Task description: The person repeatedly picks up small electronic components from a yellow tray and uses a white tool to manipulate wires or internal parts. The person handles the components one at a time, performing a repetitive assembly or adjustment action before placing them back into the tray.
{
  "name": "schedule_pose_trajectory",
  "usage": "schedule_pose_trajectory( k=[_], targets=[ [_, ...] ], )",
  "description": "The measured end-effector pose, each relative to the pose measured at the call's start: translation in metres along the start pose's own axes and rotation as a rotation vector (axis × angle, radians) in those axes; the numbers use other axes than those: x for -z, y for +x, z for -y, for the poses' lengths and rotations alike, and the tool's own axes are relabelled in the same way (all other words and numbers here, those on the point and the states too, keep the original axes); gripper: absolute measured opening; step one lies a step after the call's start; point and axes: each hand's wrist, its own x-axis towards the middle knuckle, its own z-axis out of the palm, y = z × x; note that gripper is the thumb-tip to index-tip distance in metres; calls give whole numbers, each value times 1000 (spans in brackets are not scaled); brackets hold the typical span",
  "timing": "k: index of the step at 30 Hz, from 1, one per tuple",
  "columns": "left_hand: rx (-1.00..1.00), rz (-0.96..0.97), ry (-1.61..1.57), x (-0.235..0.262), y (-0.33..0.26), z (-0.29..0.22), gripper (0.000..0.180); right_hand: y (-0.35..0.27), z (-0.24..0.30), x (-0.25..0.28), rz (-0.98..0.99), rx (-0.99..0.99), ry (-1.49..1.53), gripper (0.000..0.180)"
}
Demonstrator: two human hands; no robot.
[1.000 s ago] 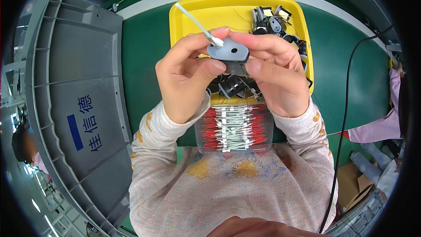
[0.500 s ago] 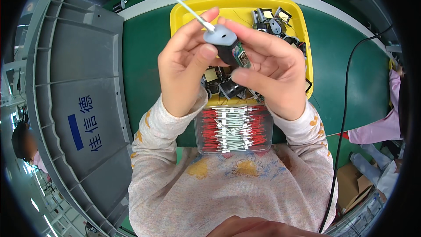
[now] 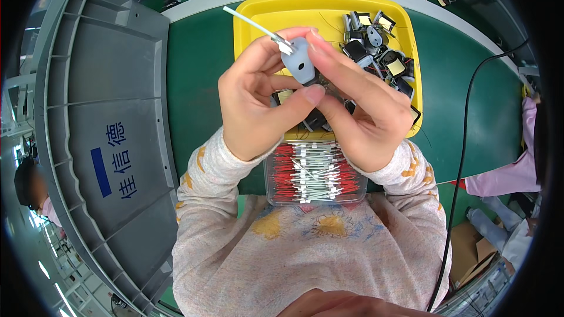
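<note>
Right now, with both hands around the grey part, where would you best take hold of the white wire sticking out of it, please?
Probably the bare stretch of the white wire, coming from the upper left. It juts up and left out of the grey part, clear of the left hand and right hand. Nearer the part, the left fingertips crowd it.

Green bench (image 3: 200,64): yellow tray (image 3: 258,17), clear box (image 3: 314,191), black cable (image 3: 467,117).
</note>
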Motion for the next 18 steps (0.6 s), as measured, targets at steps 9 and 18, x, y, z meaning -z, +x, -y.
schedule_pose_trajectory(
  k=[9, 18],
  targets=[
    [-431, -76, 875, 11, 14, -2, 48, 16, -6, 24, 69, -149, 197, 40],
    [-443, -35, 910, 5, 2, -4, 44, 15, -9, 30, 179, -50, 88, 23]
  ],
)
